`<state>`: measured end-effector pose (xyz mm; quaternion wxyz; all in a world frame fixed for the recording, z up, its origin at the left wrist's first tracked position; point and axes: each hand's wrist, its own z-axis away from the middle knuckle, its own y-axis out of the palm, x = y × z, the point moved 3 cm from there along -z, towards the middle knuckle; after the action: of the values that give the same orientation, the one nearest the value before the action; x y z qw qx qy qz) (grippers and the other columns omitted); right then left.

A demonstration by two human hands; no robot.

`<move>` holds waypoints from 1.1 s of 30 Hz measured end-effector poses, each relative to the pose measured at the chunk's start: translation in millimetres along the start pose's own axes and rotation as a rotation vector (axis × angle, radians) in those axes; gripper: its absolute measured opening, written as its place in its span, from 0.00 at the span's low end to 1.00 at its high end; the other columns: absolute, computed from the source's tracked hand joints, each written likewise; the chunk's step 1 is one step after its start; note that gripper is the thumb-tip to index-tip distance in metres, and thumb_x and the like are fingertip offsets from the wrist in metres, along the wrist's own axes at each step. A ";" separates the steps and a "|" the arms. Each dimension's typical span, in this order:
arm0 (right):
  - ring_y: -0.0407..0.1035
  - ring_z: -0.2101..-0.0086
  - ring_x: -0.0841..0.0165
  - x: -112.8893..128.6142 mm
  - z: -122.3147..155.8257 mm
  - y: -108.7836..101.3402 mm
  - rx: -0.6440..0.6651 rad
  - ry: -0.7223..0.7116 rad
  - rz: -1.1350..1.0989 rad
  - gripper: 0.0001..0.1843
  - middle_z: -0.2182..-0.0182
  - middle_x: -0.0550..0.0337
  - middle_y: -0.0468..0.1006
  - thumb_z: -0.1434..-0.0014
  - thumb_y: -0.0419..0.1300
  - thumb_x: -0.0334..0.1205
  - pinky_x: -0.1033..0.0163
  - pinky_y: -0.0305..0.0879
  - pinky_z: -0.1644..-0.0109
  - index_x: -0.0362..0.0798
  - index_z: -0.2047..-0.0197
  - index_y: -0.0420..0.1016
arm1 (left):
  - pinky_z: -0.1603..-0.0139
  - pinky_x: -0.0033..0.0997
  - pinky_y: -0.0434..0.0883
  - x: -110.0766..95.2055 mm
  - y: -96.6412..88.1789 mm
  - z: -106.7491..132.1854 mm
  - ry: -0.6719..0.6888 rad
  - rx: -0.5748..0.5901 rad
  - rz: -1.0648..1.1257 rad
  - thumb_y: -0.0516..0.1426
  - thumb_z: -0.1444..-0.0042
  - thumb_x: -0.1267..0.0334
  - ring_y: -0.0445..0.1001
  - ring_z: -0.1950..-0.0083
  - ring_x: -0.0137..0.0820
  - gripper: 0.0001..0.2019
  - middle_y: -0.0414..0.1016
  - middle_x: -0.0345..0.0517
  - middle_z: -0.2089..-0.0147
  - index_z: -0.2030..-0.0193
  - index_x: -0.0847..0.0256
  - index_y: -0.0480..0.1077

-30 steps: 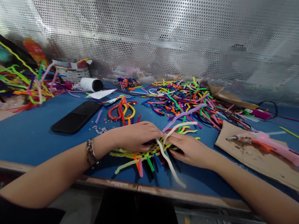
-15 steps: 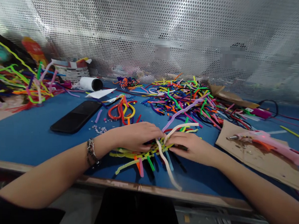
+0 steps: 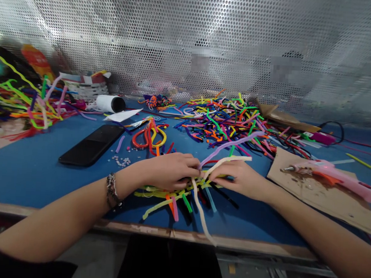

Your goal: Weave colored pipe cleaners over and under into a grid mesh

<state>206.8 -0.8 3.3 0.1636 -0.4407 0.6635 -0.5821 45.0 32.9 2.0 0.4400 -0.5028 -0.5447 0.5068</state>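
On the blue table (image 3: 33,173), near its front edge, lies a woven bundle of pipe cleaners (image 3: 177,194) in yellow, orange, pink, green and blue. My left hand (image 3: 168,170), a bracelet on its wrist, presses down on the bundle with its fingers curled. My right hand (image 3: 240,178) pinches a cream pipe cleaner (image 3: 201,209), which bends at the hands: one end points up to the right, the other hangs toward the table's edge. A purple pipe cleaner (image 3: 231,144) rises from between the hands.
A big heap of loose pipe cleaners (image 3: 226,120) lies behind the hands. A pink glue gun (image 3: 331,176) rests on cardboard (image 3: 321,198) at the right. A black phone (image 3: 91,145), scissors (image 3: 148,137), a white roll (image 3: 110,103) and more pipe cleaners (image 3: 24,103) are at the left.
My right hand has slid a little to the right, drawing the cream pipe cleaner through the bundle. Its lower end has swung left toward the table's edge. My left hand has stayed put.
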 end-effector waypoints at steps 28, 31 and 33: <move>0.65 0.58 0.69 10.4 7.4 -6.8 0.269 0.074 0.123 0.15 0.60 0.56 0.72 0.41 0.47 0.29 0.62 0.60 0.51 0.48 0.59 0.73 | 0.52 0.29 0.62 -3.6 1.6 3.1 -0.055 -0.048 0.104 0.50 0.53 0.80 0.62 0.54 0.33 0.19 0.66 0.48 0.54 0.53 0.64 0.60; 0.65 0.57 0.68 10.9 4.9 -4.6 0.258 0.052 0.123 0.14 0.59 0.55 0.72 0.41 0.48 0.29 0.62 0.60 0.52 0.46 0.58 0.73 | 0.52 0.30 0.61 -4.8 1.9 2.4 -0.010 -0.009 0.029 0.50 0.50 0.78 0.62 0.54 0.34 0.19 0.65 0.49 0.53 0.51 0.61 0.62; 0.66 0.59 0.67 11.0 3.7 -5.1 0.238 0.058 0.165 0.14 0.61 0.54 0.72 0.42 0.48 0.29 0.60 0.62 0.54 0.46 0.60 0.74 | 0.53 0.29 0.62 -5.1 1.3 2.0 -0.008 0.003 0.009 0.50 0.48 0.77 0.63 0.54 0.33 0.17 0.65 0.49 0.54 0.52 0.59 0.64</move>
<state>205.4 -11.3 10.3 0.2425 -0.3450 0.6284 -0.6537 43.7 27.6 0.7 0.4361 -0.5025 -0.5436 0.5117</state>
